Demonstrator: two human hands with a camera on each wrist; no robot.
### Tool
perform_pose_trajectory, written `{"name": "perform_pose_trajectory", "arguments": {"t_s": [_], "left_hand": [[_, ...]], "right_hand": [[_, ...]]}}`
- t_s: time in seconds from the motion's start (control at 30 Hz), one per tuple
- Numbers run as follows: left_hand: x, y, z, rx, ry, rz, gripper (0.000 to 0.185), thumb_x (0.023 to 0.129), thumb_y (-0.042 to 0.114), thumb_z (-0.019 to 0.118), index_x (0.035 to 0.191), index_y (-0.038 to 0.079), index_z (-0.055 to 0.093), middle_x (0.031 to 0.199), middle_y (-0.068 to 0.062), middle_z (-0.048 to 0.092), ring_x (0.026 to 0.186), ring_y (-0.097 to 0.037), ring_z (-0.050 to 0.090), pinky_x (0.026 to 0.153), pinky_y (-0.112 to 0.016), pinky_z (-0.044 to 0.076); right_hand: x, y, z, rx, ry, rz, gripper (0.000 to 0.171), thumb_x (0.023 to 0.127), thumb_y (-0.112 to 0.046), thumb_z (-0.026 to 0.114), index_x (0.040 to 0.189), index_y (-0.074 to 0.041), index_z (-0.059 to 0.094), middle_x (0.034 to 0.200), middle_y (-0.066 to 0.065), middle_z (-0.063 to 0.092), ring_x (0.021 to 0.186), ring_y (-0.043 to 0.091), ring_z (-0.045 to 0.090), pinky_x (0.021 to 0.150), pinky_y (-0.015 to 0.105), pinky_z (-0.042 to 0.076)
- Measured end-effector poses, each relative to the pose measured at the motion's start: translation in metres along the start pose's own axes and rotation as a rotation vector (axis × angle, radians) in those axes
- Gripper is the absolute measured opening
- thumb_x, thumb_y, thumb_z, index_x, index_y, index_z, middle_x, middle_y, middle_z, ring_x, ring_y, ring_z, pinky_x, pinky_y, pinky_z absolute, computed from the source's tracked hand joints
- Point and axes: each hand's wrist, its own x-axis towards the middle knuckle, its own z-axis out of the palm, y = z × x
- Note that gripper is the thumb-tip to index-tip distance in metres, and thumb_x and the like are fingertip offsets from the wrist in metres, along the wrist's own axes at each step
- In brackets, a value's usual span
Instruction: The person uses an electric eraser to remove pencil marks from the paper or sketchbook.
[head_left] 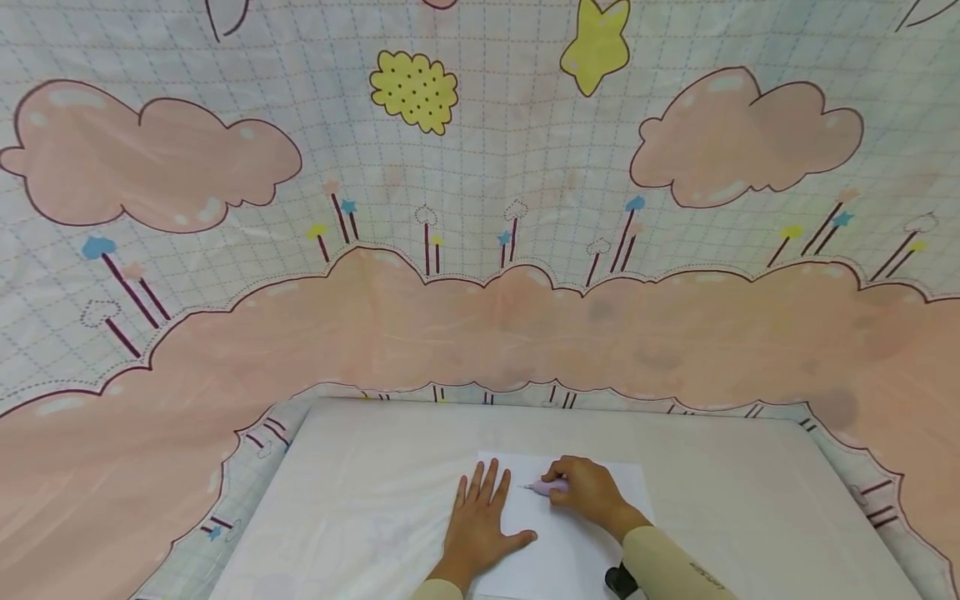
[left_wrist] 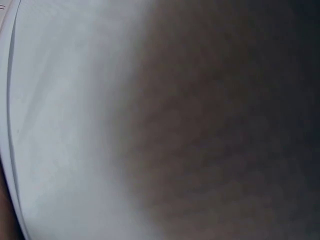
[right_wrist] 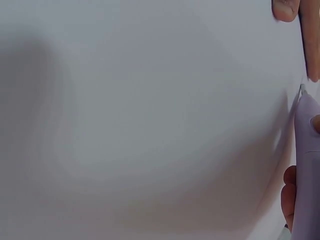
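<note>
A sheet of white paper point(head_left: 562, 554) lies on the white-covered table. My left hand point(head_left: 478, 527) rests flat on the paper's left side, fingers spread and thumb out to the right. In my right hand point(head_left: 597, 493) I grip a thick lilac pen-shaped tool point(head_left: 553, 486) with a thin metal tip, which points left toward the left fingers. The right wrist view shows the tool point(right_wrist: 306, 135) close up, its tip close over the paper beside the left fingers point(right_wrist: 312, 40). A dark blur close to the lens covers most of the left wrist view.
The white table point(head_left: 352, 500) spreads out on both sides of the paper. Behind and around it hangs a patterned cloth point(head_left: 480, 333) with pink clouds and stars. A black wrist device point(head_left: 621, 581) sits at the right sleeve point(head_left: 667, 562).
</note>
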Motion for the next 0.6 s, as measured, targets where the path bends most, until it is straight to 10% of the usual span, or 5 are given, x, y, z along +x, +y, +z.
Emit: {"name": "perform_pose_trajectory", "arguments": {"t_s": [0.6], "left_hand": [[-0.0015,0.0026,-0.0028,0.009,0.011,0.004,0.106,0.077,0.09,0.035,0.155,0.019,0.032,0.165,-0.005,0.016,0.153,-0.028,0.01,0.122,-0.052,0.012]], "right_hand": [[-0.0018,0.0025,-0.0017,0.004,0.009,-0.01,0.018,0.072,-0.016,0.08,0.089,-0.02,0.076,0.089,-0.012,0.07,0.081,0.006,0.063,0.075,0.031,0.056]]}}
